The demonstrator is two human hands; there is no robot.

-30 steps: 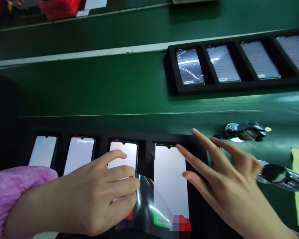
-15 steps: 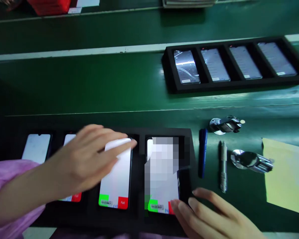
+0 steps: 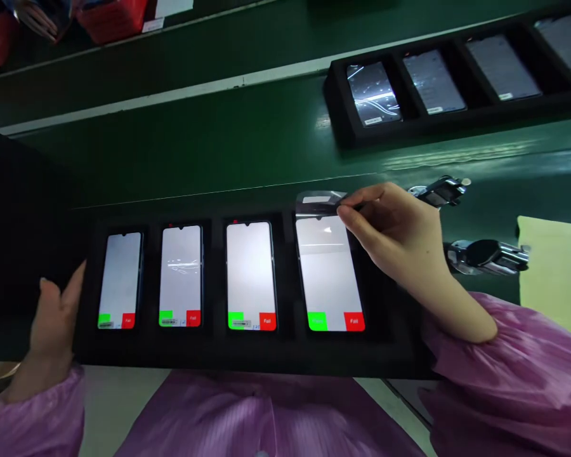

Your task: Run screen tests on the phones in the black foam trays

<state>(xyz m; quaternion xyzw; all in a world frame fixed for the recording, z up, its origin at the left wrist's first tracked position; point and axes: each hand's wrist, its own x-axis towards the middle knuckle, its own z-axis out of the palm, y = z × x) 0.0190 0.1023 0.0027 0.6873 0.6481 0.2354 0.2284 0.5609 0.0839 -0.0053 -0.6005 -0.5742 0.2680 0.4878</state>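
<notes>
A black tray (image 3: 254, 358) holds several phones in a row, with lit white screens and green and red corner boxes. At the tray's left end, my left hand (image 3: 52, 320) grips the edge, its fingertips partly hidden. Over the top of the rightmost phone (image 3: 330, 279), a clear film (image 3: 307, 206) is lifted and curled. My right hand (image 3: 397, 235) pinches its upper right corner between thumb and fingers. The other phones, a left one (image 3: 120, 273), a second (image 3: 181, 279) and a third (image 3: 250, 273), lie in their slots.
Another black tray (image 3: 361, 136) with several dark-screened phones stands at the back right. Two shiny metal-and-black tools, an upper one (image 3: 445, 192) and a lower one (image 3: 490, 255), lie beyond my right wrist. A yellow sheet (image 3: 554, 270) is at the right; red bins (image 3: 111, 19) stand at the back left.
My left hand has moved from above the phones to the tray's left end. My right hand has risen to the rightmost phone's top and holds the film. The view has shifted.
</notes>
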